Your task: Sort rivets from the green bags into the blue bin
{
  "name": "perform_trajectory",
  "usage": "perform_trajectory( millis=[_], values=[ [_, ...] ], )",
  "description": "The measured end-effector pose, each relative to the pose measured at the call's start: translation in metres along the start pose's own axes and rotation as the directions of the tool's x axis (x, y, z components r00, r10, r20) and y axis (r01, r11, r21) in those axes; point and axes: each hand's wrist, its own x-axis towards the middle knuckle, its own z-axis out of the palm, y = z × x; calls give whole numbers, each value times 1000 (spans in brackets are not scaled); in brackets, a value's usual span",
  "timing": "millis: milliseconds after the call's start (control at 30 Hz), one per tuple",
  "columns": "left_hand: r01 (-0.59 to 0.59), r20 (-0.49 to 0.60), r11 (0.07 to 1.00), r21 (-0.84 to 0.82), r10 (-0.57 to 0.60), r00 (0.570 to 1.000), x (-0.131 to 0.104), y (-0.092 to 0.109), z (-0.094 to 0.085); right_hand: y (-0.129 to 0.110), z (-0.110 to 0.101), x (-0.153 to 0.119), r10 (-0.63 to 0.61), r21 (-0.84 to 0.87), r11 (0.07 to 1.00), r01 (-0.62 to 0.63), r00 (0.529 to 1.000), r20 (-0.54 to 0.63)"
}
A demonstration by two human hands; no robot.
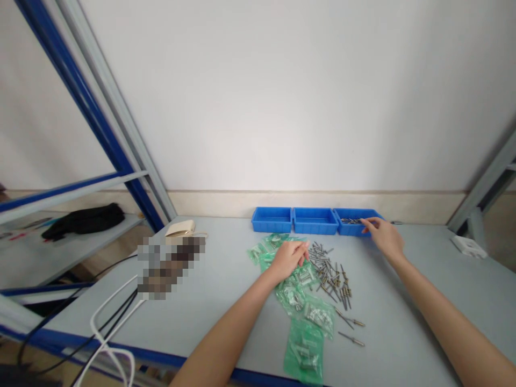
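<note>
Rivets heaped on table. Blue bins at 12 o'clock of heap; rightmost bin holds metal pins. Green bags, 10 to 7 o'clock. Left hand over bags, right hand over rightmost bin, 2 o'clock; cannot tell either grip.

Pale wall behind the hands, cream skirting strip below.
Blue-grey frame left, grey tabletop beneath.

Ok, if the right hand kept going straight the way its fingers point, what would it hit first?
Probably the metal pins in the rightmost blue bin, just ahead of the right hand's fingers. How high the fingers sit above them is unclear.
</note>
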Motion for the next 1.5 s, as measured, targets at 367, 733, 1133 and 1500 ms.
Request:
perform_trajectory(
  millis=[367, 733, 1133, 1500],
  values=[
    [-2, 11, 999, 49, 1, 1000, -2, 3, -1, -44, -3, -67, -551, 380, 811, 445, 364, 751],
    [12, 12, 998, 59, -13, 1000, 1, 4, 0, -41, 11, -67, -579, 346, 776, 527, 379, 722],
    [27, 21, 998, 60, -28, 999, 0, 7, -1, -53, 5, -68, -598, 589, 781, 209, 522, 608],
    [21, 33, 997, 75, -24, 999, 0, 9, -1, -52, -4, -68, -664, 369, 710, 600, 394, 635]
  ],
)
